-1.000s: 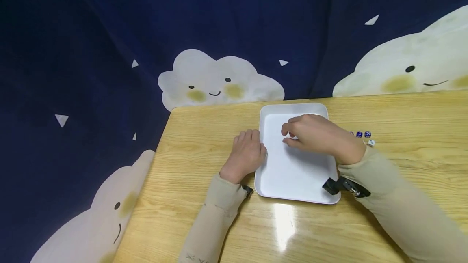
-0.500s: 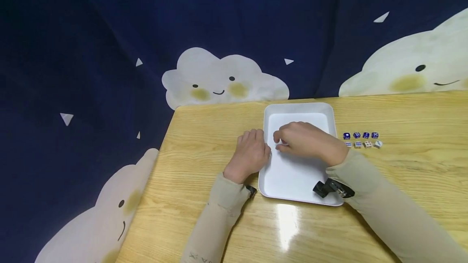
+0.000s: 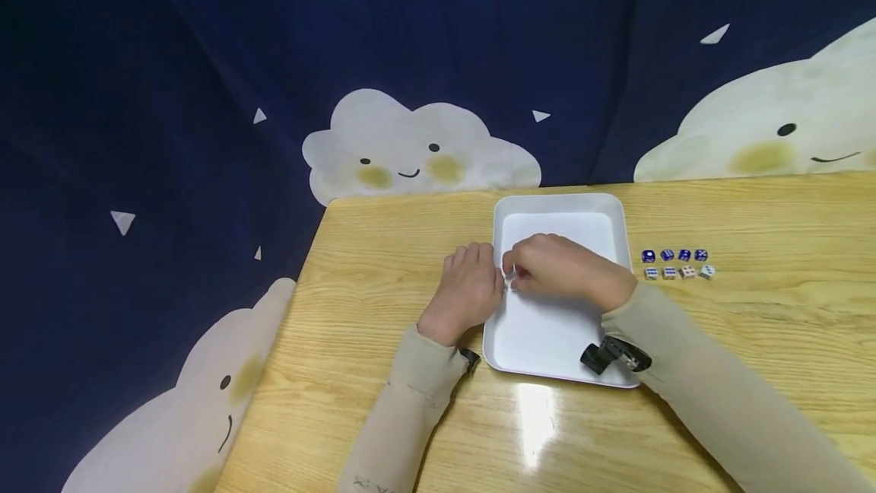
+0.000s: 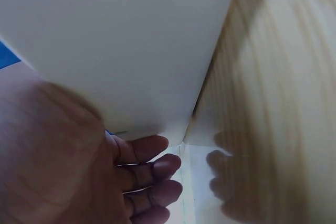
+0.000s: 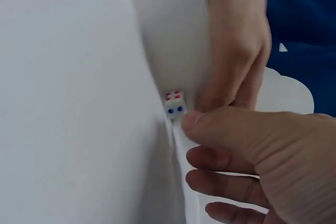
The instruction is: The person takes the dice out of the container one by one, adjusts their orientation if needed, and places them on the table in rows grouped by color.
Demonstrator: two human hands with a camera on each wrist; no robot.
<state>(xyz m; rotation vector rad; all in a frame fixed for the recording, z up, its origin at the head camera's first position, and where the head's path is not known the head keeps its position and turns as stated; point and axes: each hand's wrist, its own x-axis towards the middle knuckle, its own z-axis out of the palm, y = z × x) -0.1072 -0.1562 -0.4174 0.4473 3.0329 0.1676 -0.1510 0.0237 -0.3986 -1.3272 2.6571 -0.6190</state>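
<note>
A white tray (image 3: pixel 554 337) lies on the wooden table. My left hand (image 3: pixel 468 287) holds its left wall, with the thumb over the rim. In the left wrist view, the other fingers (image 4: pixel 165 167) are bent beside the outer wall (image 4: pixel 126 51). Inside the tray, a white die (image 5: pixel 175 104) with red and blue pips sits against the wall, close to my left hand. My right hand (image 3: pixel 554 265) reaches over the tray to this spot. Its thumb tip is right beside the die, and a gap shows between thumb and index finger in the head view.
Right of the tray, several blue dice (image 3: pixel 667 255) form a row, with a row of several white dice (image 3: pixel 669 273) in front. A dark blue curtain (image 3: pixel 424 36) with clouds hangs behind the table (image 3: pixel 383 265). Each sleeve carries a small black camera (image 3: pixel 616 354).
My right hand has moved left and slightly down, from the tray's middle to its left wall beside my left hand. The dice rows it partly covered now show fully. My left hand keeps its hold.
</note>
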